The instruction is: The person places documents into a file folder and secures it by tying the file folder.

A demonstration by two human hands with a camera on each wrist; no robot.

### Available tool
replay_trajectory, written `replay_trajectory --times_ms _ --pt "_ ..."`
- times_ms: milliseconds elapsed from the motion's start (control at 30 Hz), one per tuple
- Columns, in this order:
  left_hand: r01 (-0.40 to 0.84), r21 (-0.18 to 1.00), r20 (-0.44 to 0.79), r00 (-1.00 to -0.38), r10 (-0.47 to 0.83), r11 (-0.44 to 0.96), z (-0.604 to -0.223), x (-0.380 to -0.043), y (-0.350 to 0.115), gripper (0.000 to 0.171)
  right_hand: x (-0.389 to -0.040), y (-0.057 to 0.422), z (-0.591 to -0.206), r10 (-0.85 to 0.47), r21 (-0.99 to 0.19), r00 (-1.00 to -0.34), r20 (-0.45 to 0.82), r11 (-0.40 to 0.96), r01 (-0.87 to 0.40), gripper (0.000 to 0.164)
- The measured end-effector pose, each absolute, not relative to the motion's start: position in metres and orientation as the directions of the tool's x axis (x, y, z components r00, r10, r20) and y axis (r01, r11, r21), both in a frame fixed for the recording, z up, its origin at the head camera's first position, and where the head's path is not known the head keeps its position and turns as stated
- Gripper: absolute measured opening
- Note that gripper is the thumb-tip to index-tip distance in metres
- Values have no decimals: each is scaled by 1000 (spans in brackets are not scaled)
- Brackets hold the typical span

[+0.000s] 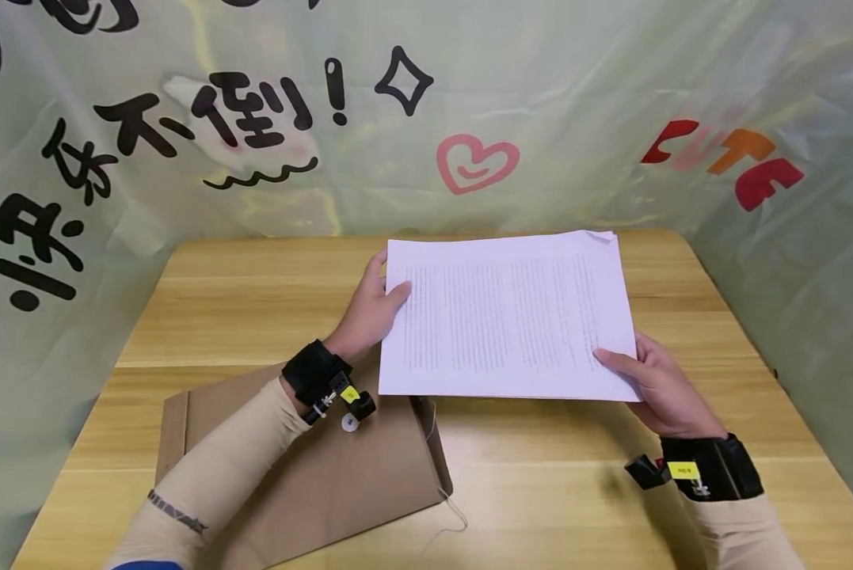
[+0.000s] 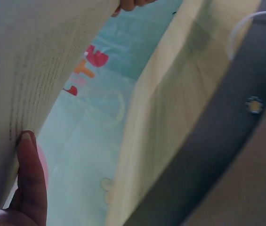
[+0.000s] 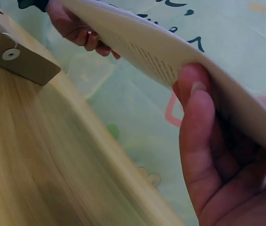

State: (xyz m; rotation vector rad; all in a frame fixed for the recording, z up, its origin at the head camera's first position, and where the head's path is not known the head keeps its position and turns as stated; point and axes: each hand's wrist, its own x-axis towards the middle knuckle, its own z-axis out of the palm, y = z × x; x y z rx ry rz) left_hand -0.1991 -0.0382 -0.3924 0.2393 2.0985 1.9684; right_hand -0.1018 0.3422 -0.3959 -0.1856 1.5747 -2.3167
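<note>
1. Now the left hand point(image 1: 369, 313) and right hand point(image 1: 667, 389) hold the printed paper stack point(image 1: 500, 317) above the bench point(image 1: 540, 467), between its side edges.
2. Fingers clamped on opposite ends should grip evenly, keeping the stack squared.

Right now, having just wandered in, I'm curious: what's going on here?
A person is holding up a white rectangular stack of printed paper sheets with both bare hands. The left-hand grip is on its left edge, and the right-hand grip is near its lower right corner. The stack is clear of the pale wooden table, where a brown rectangular cardboard envelope lies, partly beneath the left forearm.
</note>
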Motion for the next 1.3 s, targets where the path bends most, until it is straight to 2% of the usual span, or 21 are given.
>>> replay_trajectory --times_ms 467,700,1000,1067,1167,1300 --pt "-12 1000 -12 -954 301 0 -399 -173 -61 56 -104 328 -396 -373 -960 -909 -184 -132 249 32" --pt "-29 1000 -30 -941 337 7 -404 -156 -73 54 -106 318 -404 -349 -960 -906 -242 -52 276 33" --pt "-72 995 -90 -941 326 68 -416 -139 -92 54 -104 309 -417 -330 -953 -909 -253 -76 293 27" --pt "-78 994 -97 -943 318 73 -420 -137 -96 48 -104 309 -419 -341 -949 -907 -248 -101 298 26" --pt "-102 995 -103 -937 333 21 -425 -136 -102 42 -103 310 -422 -354 -941 -902 -246 -138 310 26" --pt "-148 984 -94 -910 404 -103 -429 -137 -109 48 -101 313 -423 -372 -926 -895 -245 -184 329 25"
